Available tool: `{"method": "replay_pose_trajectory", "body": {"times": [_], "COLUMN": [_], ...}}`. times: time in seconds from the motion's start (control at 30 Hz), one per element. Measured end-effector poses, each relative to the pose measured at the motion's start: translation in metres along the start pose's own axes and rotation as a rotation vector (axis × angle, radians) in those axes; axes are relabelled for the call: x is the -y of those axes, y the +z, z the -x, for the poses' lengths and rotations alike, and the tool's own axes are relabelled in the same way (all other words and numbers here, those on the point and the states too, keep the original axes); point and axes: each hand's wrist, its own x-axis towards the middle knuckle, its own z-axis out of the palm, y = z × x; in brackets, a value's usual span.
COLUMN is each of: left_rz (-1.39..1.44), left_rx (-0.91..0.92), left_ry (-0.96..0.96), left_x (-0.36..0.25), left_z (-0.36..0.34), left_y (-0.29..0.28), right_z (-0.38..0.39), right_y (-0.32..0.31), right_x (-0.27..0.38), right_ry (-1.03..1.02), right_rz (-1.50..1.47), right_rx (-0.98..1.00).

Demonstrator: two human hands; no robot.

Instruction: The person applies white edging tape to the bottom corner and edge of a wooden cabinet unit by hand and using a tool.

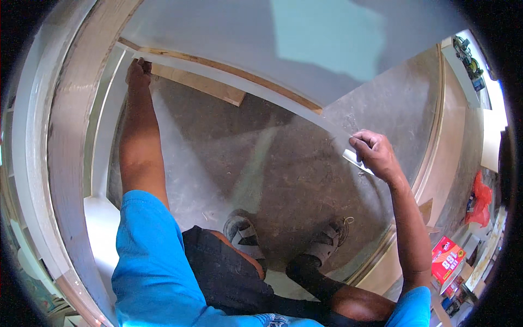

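Note:
A long, thin white strip (239, 86) runs beside the wooden edge (229, 68) of a large pale panel (218, 27). At its far left end, near the corner of a white frame, my left hand (139, 73) is closed with its fingertips on the strip; the fingers are partly hidden in shade. My right hand (375, 153) pinches the strip towards its other end, with the arm bent. A short white length (357, 161) shows just below the right fingers, perhaps the strip's loose end.
A wooden board (201, 84) lies on the dusty concrete floor (218, 147) beyond my sandalled feet. Tall wood-edged panels (71, 136) stand close on my left. To the right are more boards (444, 158), a red plastic bag (479, 200) and a red box (448, 260) among clutter.

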Motion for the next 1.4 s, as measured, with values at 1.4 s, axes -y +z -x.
{"method": "replay_pose_trajectory", "body": {"times": [1.4], "left_rz": [0.048], "left_rx": [-0.119], "left_ry": [-0.166], "left_x": [0.040], "left_z": [-0.050], "left_y": [0.020], "right_z": [-0.011], "right_y": [0.018], "right_x": [0.031], "right_ry": [0.019], "right_rz": [-0.077], "right_rx": [-0.025]}}
